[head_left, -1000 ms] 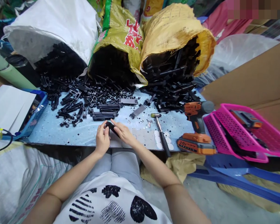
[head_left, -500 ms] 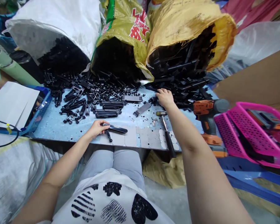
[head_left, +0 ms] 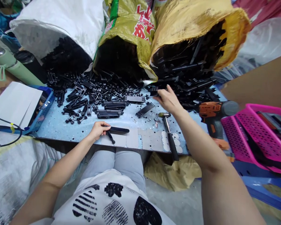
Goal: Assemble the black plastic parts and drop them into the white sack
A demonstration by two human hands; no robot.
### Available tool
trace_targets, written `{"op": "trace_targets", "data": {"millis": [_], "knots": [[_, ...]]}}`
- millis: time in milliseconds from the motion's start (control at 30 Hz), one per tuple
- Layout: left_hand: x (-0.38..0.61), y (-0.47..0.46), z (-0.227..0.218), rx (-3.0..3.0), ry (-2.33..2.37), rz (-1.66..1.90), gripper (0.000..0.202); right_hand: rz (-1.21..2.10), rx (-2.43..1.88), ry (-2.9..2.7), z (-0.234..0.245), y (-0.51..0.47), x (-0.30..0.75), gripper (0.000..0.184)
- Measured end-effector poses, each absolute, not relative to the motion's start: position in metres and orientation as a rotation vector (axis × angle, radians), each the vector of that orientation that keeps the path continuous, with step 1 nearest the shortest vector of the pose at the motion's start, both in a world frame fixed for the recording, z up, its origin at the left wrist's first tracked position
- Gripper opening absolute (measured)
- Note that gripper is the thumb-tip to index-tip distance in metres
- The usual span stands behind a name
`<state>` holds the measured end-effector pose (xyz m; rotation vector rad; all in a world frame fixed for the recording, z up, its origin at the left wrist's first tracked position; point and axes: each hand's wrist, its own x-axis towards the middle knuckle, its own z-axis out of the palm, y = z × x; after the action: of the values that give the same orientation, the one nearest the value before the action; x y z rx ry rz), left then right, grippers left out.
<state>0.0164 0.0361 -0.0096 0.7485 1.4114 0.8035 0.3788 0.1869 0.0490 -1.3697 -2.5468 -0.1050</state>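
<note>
Near the front edge of the bench, my left hand [head_left: 99,130] is closed on a black jointed arm piece [head_left: 119,129]. Its long bar points right, and a shorter leg slants down toward the bench edge. Over the bench at centre right, my right hand [head_left: 168,99] has its fingers bent round the end of a black slotted piece [head_left: 154,90]; the fingertips are partly hidden. Left of that hand lie a flat slotted bar [head_left: 145,110] and another grey slotted bar [head_left: 134,99]. A small hammer [head_left: 169,134] lies below my right hand.
Three open sacks, white [head_left: 61,15], green-yellow [head_left: 128,28] and yellow [head_left: 196,22], line the back with black parts spilling out. A cordless drill [head_left: 208,115] and pink basket [head_left: 267,134] stand right. A blue basket [head_left: 43,109] sits left.
My right hand has shifted slightly toward me from the pile's edge, with the black slotted piece now showing at its fingers. The slotted bar below it lies tilted differently. My left hand stays nearly still.
</note>
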Motion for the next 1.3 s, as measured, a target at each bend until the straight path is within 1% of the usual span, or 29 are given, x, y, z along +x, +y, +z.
{"op": "trace_targets", "data": {"millis": [100, 167, 233, 300, 367, 433, 500, 567, 700, 800, 967, 1100, 1200, 1300], "knots": [[0.01, 0.024, -0.012, 0.811, 1.465, 0.771, 0.027, 0.179, -1.241, -2.601, 0.061, 0.14, 0.344, 0.037], [0.005, 0.015, -0.01, 0.98, 1.528, 0.72, 0.03, 0.405, -1.124, -2.685, 0.059, 0.103, 0.331, 0.039], [0.003, 0.008, -0.003, 1.315, 1.652, 0.697, 0.034, 0.569, -0.99, -2.812, 0.052, 0.067, 0.324, 0.04], [0.01, 0.007, 0.009, 1.76, 1.715, 0.676, 0.04, 0.625, -0.939, -2.932, 0.041, 0.04, 0.318, 0.039], [0.025, 0.011, 0.019, 2.166, 1.557, 0.57, 0.049, 0.594, -0.981, -3.003, 0.031, 0.023, 0.311, 0.039], [0.044, 0.017, 0.024, 2.402, 1.273, 0.368, 0.062, 0.53, -1.054, -3.033, 0.024, 0.015, 0.302, 0.039], [0.06, 0.023, 0.024, 2.487, 1.12, 0.198, 0.073, 0.455, -1.139, -3.031, 0.02, 0.012, 0.294, 0.039], [0.068, 0.025, 0.02, 2.507, 1.118, 0.121, 0.078, 0.368, -1.233, -3.004, 0.019, 0.009, 0.289, 0.039], [0.066, 0.023, 0.015, 2.484, 1.197, 0.129, 0.076, 0.176, -1.329, -2.924, 0.025, -0.001, 0.284, 0.041], [0.062, 0.022, 0.017, 2.467, 1.236, 0.166, 0.077, 0.095, -1.379, -2.871, 0.033, -0.008, 0.28, 0.04], [0.061, 0.024, 0.016, 2.479, 1.213, 0.234, 0.059, 0.047, -1.413, -2.84, 0.047, -0.008, 0.276, 0.035], [0.059, 0.022, 0.008, 2.472, 1.211, 0.293, 0.052, 0.059, -1.331, -2.883, 0.055, 0.0, 0.277, 0.034], [0.06, 0.015, 0.004, 2.457, 1.252, 0.303, 0.053, 0.053, -1.31, -2.891, 0.053, 0.005, 0.279, 0.034], [0.066, 0.015, 0.007, 2.454, 1.227, 0.261, 0.06, 0.043, -1.315, -2.829, 0.035, 0.009, 0.287, 0.036]]}}
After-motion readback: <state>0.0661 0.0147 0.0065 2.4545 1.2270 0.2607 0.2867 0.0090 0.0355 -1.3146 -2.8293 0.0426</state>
